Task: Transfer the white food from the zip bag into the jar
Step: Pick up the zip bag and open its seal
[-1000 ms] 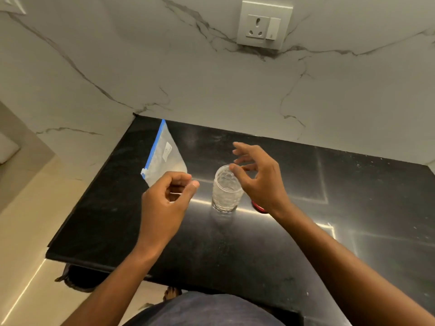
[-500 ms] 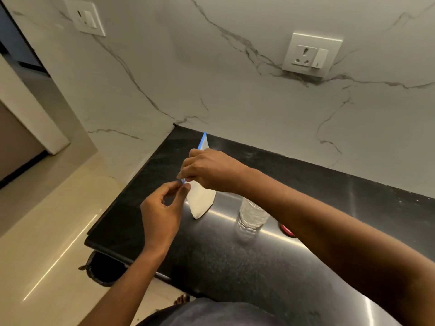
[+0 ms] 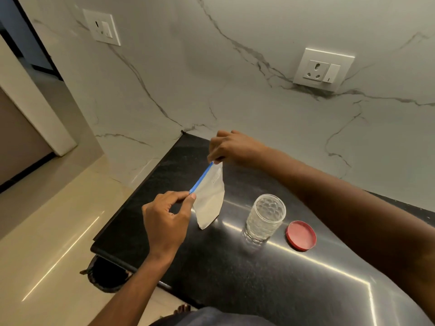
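Two hands share one job here, so we work from the big things down. Our black tabletop [image 3: 235, 278] carries the open glass jar [image 3: 266, 217], which stands upright with its red lid [image 3: 301, 235] lying flat just beside it, apart from the rim. The zip bag [image 3: 209, 196] hangs above the tabletop to the left of the jar, its blue seal strip [image 3: 201, 178] stretched taut between our hands; the white food inside is not clearly visible through the cloudy film. Our right hand [image 3: 231, 147] has its fingers pinched on the far end of the strip, and our left hand [image 3: 164, 217] has thumb and forefinger clamped on the near end. To do this step well, we judge we should keep the bag's bottom hanging low so the contents settle, peel the seal apart gently rather than yank it, and only then bring the mouth over the jar. Compared with half a second earlier, our hands have drawn well apart, the strip now shows along its whole length, and the red lid has come fully into sight.
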A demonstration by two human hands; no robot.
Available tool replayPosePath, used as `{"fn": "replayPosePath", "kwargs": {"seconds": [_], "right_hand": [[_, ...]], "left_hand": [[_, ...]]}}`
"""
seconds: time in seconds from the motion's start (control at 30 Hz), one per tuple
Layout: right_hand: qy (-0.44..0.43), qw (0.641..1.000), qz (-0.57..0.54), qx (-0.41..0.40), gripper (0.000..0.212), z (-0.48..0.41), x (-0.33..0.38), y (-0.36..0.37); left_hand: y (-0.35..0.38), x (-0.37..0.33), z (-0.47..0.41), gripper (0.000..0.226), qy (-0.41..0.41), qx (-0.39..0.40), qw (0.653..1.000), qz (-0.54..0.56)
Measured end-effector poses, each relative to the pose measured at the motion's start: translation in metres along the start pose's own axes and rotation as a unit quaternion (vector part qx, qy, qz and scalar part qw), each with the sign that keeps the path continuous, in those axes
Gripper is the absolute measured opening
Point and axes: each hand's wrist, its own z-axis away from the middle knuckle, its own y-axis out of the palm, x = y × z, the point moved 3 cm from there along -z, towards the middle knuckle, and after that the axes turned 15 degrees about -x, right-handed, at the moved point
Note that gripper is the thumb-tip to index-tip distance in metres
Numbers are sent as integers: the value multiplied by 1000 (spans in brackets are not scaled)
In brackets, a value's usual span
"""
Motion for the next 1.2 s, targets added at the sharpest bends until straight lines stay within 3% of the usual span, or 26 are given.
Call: {"fn": "replayPosePath", "kwargs": {"seconds": [0.3,0.4,0.47,0.6,0.67,0.73,0.9,1.2], "right_hand": [[88,996,16,24,28,4,-35,7],[245,964,-75,-71,33,12,-20,-4],[383,890,-188,-158,25,24,-3,-4],[557,666,-460,-189,26,41,42,18],[588,590,-521,-185,29,43,58,28],[611,544,-547,-178,30,41,66,36],[630,512,-558,-175,24,37,70,42],[650,507,-539,-171,17,37,72,43]], "left_hand": [[1,5,-4,41,-8,16,1000,3],[-5,7,-17,37,-61,77,994,55],[-4,0,-35,29,-104,107,984,93],[23,-12,-74,20,-187,176,964,71],[39,-16,-85,21,-213,237,946,63],[51,-15,-91,21,-236,268,932,66],[60,-13,-92,18,-270,272,920,86],[61,-9,-90,15,-231,280,929,75]]}}
